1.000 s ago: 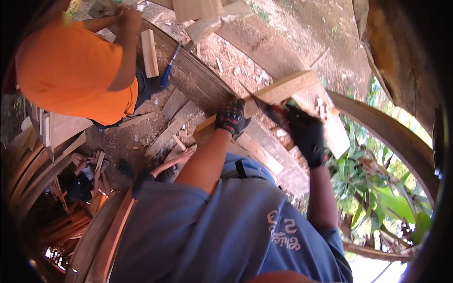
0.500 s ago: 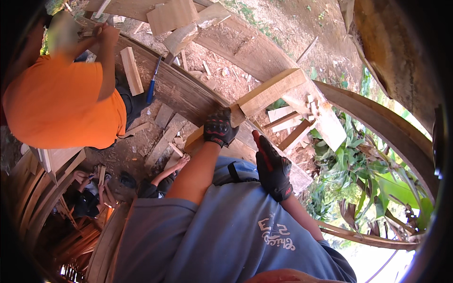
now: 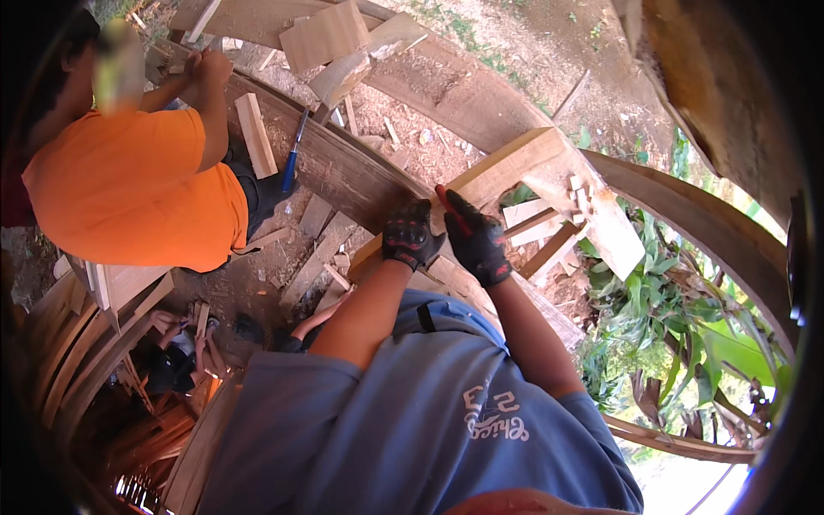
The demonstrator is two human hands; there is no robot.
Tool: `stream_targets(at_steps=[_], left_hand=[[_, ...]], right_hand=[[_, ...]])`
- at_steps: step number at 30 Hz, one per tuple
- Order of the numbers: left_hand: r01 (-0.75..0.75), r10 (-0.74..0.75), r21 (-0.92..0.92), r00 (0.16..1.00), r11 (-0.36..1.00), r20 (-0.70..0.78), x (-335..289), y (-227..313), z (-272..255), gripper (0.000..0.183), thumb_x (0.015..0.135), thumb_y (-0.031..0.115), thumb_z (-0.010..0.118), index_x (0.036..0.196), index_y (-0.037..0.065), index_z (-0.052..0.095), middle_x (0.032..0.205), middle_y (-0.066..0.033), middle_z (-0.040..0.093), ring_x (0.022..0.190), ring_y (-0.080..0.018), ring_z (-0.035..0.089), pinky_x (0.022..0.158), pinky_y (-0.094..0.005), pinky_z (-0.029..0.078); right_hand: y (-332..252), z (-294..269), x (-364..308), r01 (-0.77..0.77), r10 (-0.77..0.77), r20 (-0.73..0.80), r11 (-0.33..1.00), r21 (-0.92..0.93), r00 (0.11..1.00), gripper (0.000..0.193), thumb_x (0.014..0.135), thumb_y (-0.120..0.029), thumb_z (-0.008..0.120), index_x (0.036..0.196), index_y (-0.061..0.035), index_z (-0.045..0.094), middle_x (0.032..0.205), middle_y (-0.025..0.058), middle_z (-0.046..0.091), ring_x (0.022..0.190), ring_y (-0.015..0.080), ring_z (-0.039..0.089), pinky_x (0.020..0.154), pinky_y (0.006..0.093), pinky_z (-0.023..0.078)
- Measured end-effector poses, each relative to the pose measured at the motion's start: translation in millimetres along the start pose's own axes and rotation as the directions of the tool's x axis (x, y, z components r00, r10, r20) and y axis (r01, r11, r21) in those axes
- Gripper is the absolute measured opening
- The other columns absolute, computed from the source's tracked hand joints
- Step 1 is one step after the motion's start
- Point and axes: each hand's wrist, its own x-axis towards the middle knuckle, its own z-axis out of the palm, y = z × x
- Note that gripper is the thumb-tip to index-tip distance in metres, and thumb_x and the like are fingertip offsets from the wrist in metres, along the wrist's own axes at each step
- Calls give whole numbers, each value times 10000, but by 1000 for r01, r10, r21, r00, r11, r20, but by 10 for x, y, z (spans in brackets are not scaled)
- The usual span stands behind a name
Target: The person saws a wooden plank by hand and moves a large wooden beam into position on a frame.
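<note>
A squared wooden block lies aslant across a plank bench, its near end running under my hands. My left hand, in a black glove with red marks, is wrapped over the block's near part. Beside it, my right hand, in a matching glove, has its fingers stretched out against the block's side; nothing shows in its grasp. The undersides of both hands are hidden.
A person in an orange shirt sits at left by a blue-handled chisel. Thick wood pieces lie on the far plank. Small offcuts are at right, near leafy plants. Another person's hands show at lower left.
My right hand has moved up and left from near my body to the block, beside my left hand. My left hand keeps its hold. The whole view has shifted slightly.
</note>
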Motion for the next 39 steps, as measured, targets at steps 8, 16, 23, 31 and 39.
stream_targets(at_steps=[8, 16, 23, 31, 39], left_hand=[[-34, 32, 78, 999, 996, 38, -34, 204, -368, 449, 910, 484, 737, 1176, 123, 716, 1138, -168, 760, 1056, -376, 739, 944, -514, 572], [66, -69, 32, 992, 997, 104, -71, 179, -271, 459, 910, 507, 743, 1163, 125, 710, 1147, -168, 773, 1061, -381, 747, 942, -517, 580], [111, -117, 44, 980, 993, 158, -24, 57, -40, 648, 901, 611, 725, 1314, 120, 634, 1163, -207, 770, 1078, -399, 755, 952, -533, 580], [5, 2, 170, 999, 985, -44, -27, -1, 74, 569, 889, 604, 725, 1137, 99, 643, 973, -172, 784, 927, -355, 771, 832, -507, 591], [21, -37, 151, 994, 988, 103, -19, 58, -28, 641, 888, 597, 739, 1289, 105, 652, 1220, -187, 747, 1143, -377, 728, 1013, -514, 549]], right_hand=[[-21, -26, 33, 29, -30, 22, 999, 20, 999, 462, 1071, -289, 576, 1525, -224, 628, 1382, 160, 722, 1161, 422, 728, 965, 494, 593], [-357, 38, 677, -90, 122, 125, 966, -241, 985, 372, 1031, -358, 552, 1177, -67, 732, 1173, 243, 755, 1085, 464, 713, 956, 553, 565], [-526, -518, -294, -2, 3, 47, 1000, -29, 999, 402, 1071, -244, 612, 1448, -117, 668, 1314, 203, 748, 1195, 418, 721, 992, 469, 588], [-945, -1418, -1689, -138, 139, 10, 988, -62, 990, 413, 1047, -96, 678, 1456, -49, 648, 1352, 184, 753, 1195, 337, 761, 993, 394, 602], [-797, -1151, -1243, -37, 33, -47, 994, -102, 998, 432, 1015, -121, 678, 1447, -136, 669, 1188, 201, 789, 973, 394, 792, 830, 446, 628]])
